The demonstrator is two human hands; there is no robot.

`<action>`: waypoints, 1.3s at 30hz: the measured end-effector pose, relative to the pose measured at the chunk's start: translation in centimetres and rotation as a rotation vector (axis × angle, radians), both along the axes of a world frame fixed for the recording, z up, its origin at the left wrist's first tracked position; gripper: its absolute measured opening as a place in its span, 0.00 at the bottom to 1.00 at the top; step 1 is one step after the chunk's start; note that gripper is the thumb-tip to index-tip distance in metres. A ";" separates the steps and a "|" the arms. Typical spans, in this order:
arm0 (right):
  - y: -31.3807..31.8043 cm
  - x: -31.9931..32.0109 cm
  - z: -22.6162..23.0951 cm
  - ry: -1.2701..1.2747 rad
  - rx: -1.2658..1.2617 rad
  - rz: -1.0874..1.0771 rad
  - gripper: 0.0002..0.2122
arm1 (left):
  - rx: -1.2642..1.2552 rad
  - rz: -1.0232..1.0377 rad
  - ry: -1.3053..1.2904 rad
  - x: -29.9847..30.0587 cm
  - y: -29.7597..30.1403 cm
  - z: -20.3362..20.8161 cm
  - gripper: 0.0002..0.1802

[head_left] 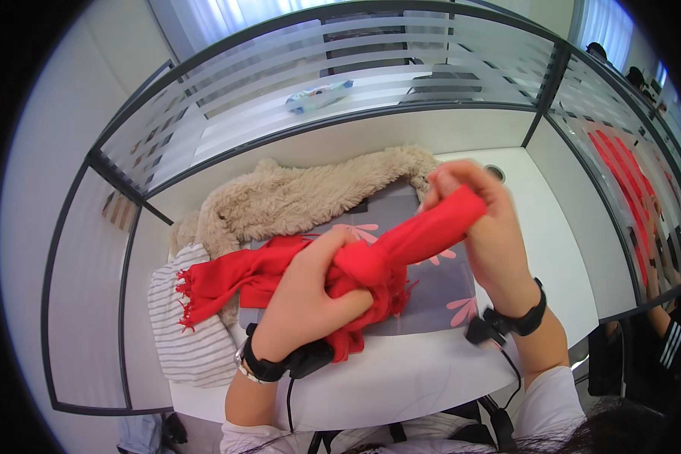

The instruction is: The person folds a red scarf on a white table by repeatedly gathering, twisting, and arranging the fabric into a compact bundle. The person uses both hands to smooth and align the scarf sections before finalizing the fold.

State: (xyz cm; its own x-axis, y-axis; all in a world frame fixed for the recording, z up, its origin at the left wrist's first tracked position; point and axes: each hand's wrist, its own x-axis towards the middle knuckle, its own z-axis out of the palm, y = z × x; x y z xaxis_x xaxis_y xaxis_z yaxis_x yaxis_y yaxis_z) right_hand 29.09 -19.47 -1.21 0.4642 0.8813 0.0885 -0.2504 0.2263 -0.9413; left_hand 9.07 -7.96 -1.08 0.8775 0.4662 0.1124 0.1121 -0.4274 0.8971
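A red scarf (431, 227) with fringed ends is bunched and twisted over a grey cloth (446, 291) with pink leaf shapes. My left hand (310, 299) is wrapped round the bunched middle of the scarf, with the thumb across a knot-like lump. One fringed end lies out to the left, over a striped white cloth (185, 321). My right hand (477, 204) grips a stretch of scarf pulled up and to the right, taut from the lump. Some of its fingers are curled behind the fabric and partly hidden.
A fluffy beige fur-like piece (280, 197) lies along the back of the white desk (552, 227). Dark-framed partitions (318, 125) enclose the desk. A round cable hole (495, 172) is at the back right. Cables hang from black wrist straps (507, 321). Beyond the right partition is a person's sleeve (672, 344).
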 end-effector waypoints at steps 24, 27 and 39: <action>-6.5 -0.7 5.5 -0.591 -0.464 0.384 0.22 | 0.394 0.265 -0.167 -3.2 6.6 -2.0 0.15; -9.0 -0.1 3.6 -0.800 -0.161 0.100 0.17 | 0.510 0.246 -0.276 -3.0 6.5 -2.2 0.14; -5.5 1.9 2.5 -0.695 0.496 -0.814 0.10 | 0.340 -0.051 -0.266 -2.6 4.1 -0.4 0.14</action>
